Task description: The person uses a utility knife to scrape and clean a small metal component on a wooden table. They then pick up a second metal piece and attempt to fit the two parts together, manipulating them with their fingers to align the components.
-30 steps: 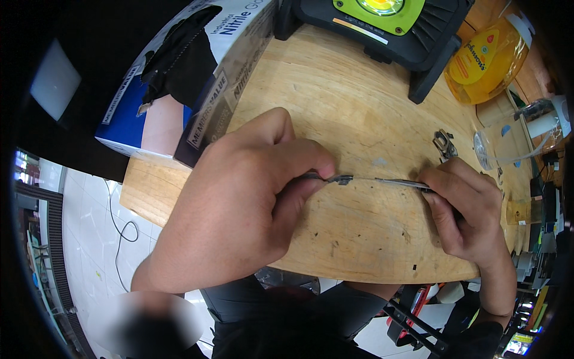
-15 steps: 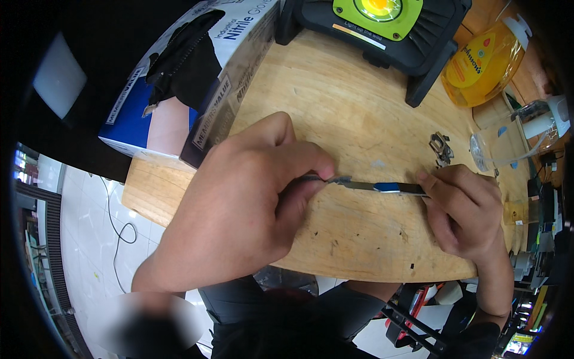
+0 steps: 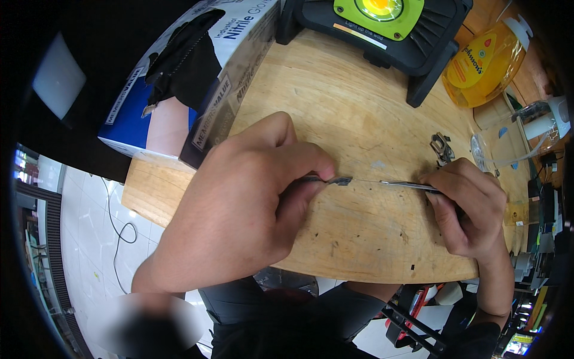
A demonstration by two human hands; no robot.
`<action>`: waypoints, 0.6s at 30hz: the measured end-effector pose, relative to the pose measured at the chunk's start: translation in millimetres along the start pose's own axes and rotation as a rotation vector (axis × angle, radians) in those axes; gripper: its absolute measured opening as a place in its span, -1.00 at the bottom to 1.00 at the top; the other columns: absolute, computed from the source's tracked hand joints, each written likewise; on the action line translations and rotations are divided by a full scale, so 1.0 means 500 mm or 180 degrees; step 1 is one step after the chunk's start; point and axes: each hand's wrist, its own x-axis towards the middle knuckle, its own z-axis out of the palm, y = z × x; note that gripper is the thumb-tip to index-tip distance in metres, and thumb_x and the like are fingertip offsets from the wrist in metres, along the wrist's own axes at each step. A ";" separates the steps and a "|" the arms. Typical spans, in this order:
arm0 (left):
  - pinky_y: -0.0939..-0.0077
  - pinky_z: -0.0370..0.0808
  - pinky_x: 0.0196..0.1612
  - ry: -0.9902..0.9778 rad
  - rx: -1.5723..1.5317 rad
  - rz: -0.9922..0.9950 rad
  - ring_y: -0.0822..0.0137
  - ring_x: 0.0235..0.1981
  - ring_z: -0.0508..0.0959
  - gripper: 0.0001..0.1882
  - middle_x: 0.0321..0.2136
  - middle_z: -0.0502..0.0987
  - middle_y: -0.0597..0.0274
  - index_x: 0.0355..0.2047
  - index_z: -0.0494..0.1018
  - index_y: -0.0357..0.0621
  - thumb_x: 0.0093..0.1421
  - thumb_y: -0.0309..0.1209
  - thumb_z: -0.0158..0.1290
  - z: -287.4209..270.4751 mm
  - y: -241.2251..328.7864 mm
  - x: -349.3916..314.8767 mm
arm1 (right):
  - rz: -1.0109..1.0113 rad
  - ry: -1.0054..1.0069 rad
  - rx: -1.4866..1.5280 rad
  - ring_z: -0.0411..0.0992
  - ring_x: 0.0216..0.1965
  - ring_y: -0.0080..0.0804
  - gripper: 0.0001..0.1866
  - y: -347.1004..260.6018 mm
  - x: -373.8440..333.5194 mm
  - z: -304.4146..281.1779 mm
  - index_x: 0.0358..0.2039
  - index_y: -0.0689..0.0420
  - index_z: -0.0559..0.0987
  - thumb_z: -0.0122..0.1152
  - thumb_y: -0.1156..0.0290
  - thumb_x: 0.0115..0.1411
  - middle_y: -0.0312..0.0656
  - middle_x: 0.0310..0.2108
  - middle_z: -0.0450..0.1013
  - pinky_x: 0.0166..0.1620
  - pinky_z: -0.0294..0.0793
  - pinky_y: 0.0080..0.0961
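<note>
My left hand (image 3: 239, 197) is closed over the middle of the wooden table, thumb and index finger pinching a small dark strip-like piece (image 3: 342, 180). Only its end sticks out past the fingertips; the rest is hidden. To the right, my right hand (image 3: 469, 206) is closed around a slim silver metal tool (image 3: 409, 185), whose exact kind I cannot make out. Its tip points left at the dark piece, with a short gap between. A faint hair-thin line seems to span that gap. Beyond the right hand lies a small cluster of metal parts (image 3: 441, 148).
A blue and white glove box (image 3: 161, 128) with black gloves poking out stands at the left. At the back is a lit work light (image 3: 382, 45). A bottle of amber liquid (image 3: 485, 63) and a clear bottle (image 3: 496, 146) stand right. Dark specks dot the wooden table (image 3: 359, 251).
The tool in my right hand has drawn back rightward off the dark piece and turned, so its blue part no longer shows. My left hand has stayed nearly still.
</note>
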 end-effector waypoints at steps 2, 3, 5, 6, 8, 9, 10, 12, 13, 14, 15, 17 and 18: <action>0.45 0.25 -0.47 -0.0011 -0.0015 -0.0016 0.34 -0.52 0.40 -0.78 -0.50 0.44 0.20 -0.30 0.69 -0.23 0.00 -0.68 0.30 0.000 0.001 0.001 | 0.0013 -0.0004 0.0007 0.46 -0.58 -0.23 -0.74 0.000 -0.001 0.001 -0.25 0.34 0.63 0.26 0.69 -0.02 -0.05 -0.46 0.50 -0.54 0.41 -0.42; 0.45 0.26 -0.47 -0.0014 -0.0020 -0.0022 0.33 -0.52 0.40 -0.78 -0.50 0.44 0.20 -0.30 0.69 -0.23 0.00 -0.67 0.30 -0.001 0.001 0.001 | 0.0020 -0.0010 0.0004 0.46 -0.58 -0.23 -0.74 0.000 -0.001 0.001 -0.25 0.34 0.63 0.26 0.70 -0.02 -0.04 -0.46 0.50 -0.54 0.41 -0.42; 0.44 0.25 -0.47 -0.0014 -0.0015 -0.0041 0.33 -0.52 0.40 -0.78 -0.50 0.44 0.20 -0.30 0.69 -0.22 0.00 -0.68 0.30 -0.001 0.003 0.001 | 0.0044 -0.0014 0.0003 0.46 -0.58 -0.23 -0.74 0.000 -0.002 0.002 -0.25 0.34 0.62 0.26 0.70 -0.02 -0.05 -0.45 0.50 -0.53 0.41 -0.41; 0.44 0.25 -0.47 -0.0012 -0.0009 -0.0052 0.33 -0.52 0.40 -0.78 -0.50 0.44 0.20 -0.30 0.69 -0.22 0.00 -0.68 0.30 -0.002 0.004 0.001 | 0.0058 -0.0011 0.0008 0.46 -0.57 -0.22 -0.74 -0.001 0.000 0.003 -0.24 0.33 0.62 0.27 0.71 -0.02 -0.05 -0.45 0.50 -0.53 0.42 -0.40; 0.43 0.24 -0.48 -0.0027 -0.0007 -0.0036 0.33 -0.52 0.39 -0.77 -0.51 0.43 0.20 -0.29 0.69 -0.22 0.00 -0.69 0.30 -0.003 0.003 0.001 | 0.0085 -0.0015 -0.0007 0.46 -0.58 -0.22 -0.73 -0.003 0.000 0.004 -0.24 0.32 0.62 0.27 0.71 -0.02 -0.06 -0.46 0.49 -0.53 0.42 -0.40; 0.42 0.23 -0.48 -0.0036 -0.0008 -0.0030 0.32 -0.52 0.39 -0.77 -0.51 0.43 0.20 -0.29 0.69 -0.22 0.00 -0.69 0.30 -0.003 0.002 0.000 | 0.0100 -0.0026 -0.0025 0.46 -0.58 -0.22 -0.73 -0.004 -0.002 0.004 -0.24 0.32 0.62 0.27 0.71 -0.02 -0.06 -0.46 0.48 -0.54 0.42 -0.40; 0.42 0.23 -0.48 -0.0031 -0.0004 -0.0035 0.32 -0.52 0.39 -0.77 -0.51 0.43 0.20 -0.29 0.69 -0.22 0.00 -0.69 0.30 -0.003 0.003 0.000 | 0.0116 -0.0036 -0.0043 0.46 -0.58 -0.22 -0.74 -0.005 -0.003 0.005 -0.24 0.31 0.62 0.27 0.71 -0.01 -0.07 -0.46 0.48 -0.54 0.42 -0.39; 0.41 0.21 -0.49 -0.0027 -0.0002 -0.0045 0.32 -0.53 0.38 -0.77 -0.51 0.42 0.21 -0.30 0.69 -0.22 0.00 -0.69 0.30 -0.004 0.007 0.001 | 0.0135 -0.0034 -0.0035 0.46 -0.59 -0.22 -0.74 -0.005 -0.005 0.009 -0.23 0.31 0.62 0.27 0.71 0.00 -0.08 -0.47 0.47 -0.54 0.41 -0.39; 0.41 0.21 -0.49 -0.0024 -0.0008 -0.0046 0.32 -0.53 0.37 -0.77 -0.51 0.42 0.21 -0.30 0.69 -0.22 0.00 -0.69 0.30 -0.003 0.006 0.002 | 0.0148 -0.0034 -0.0031 0.46 -0.59 -0.22 -0.74 -0.005 -0.006 0.010 -0.23 0.30 0.62 0.26 0.70 0.00 -0.08 -0.48 0.47 -0.54 0.41 -0.39; 0.40 0.20 -0.49 -0.0022 -0.0014 -0.0047 0.32 -0.53 0.37 -0.77 -0.51 0.41 0.21 -0.30 0.69 -0.22 0.00 -0.69 0.30 -0.003 0.006 0.002 | 0.0161 -0.0054 -0.0019 0.45 -0.59 -0.22 -0.74 -0.006 -0.006 0.010 -0.23 0.30 0.62 0.26 0.70 0.00 -0.08 -0.48 0.47 -0.55 0.41 -0.39; 0.40 0.20 -0.49 -0.0017 -0.0018 -0.0050 0.32 -0.53 0.36 -0.77 -0.51 0.41 0.21 -0.30 0.69 -0.22 0.00 -0.69 0.30 -0.003 0.006 0.002 | 0.0171 -0.0074 -0.0005 0.45 -0.60 -0.22 -0.75 -0.006 -0.004 0.009 -0.23 0.30 0.62 0.26 0.70 0.01 -0.08 -0.48 0.47 -0.55 0.40 -0.39; 0.39 0.20 -0.49 -0.0005 -0.0062 -0.0047 0.32 -0.53 0.36 -0.77 -0.51 0.40 0.22 -0.30 0.69 -0.22 -0.01 -0.69 0.30 -0.003 0.006 0.002 | 0.0198 -0.0099 0.0027 0.45 -0.60 -0.23 -0.75 -0.008 -0.002 0.009 -0.24 0.31 0.63 0.26 0.69 0.01 -0.08 -0.48 0.47 -0.55 0.40 -0.40; 0.39 0.20 -0.49 0.0002 -0.0083 -0.0048 0.32 -0.53 0.35 -0.77 -0.51 0.40 0.23 -0.30 0.69 -0.22 -0.01 -0.69 0.29 -0.002 0.006 0.002 | 0.0212 -0.0106 0.0048 0.45 -0.60 -0.23 -0.76 -0.008 -0.003 0.009 -0.24 0.31 0.63 0.27 0.69 0.02 -0.08 -0.48 0.47 -0.55 0.40 -0.40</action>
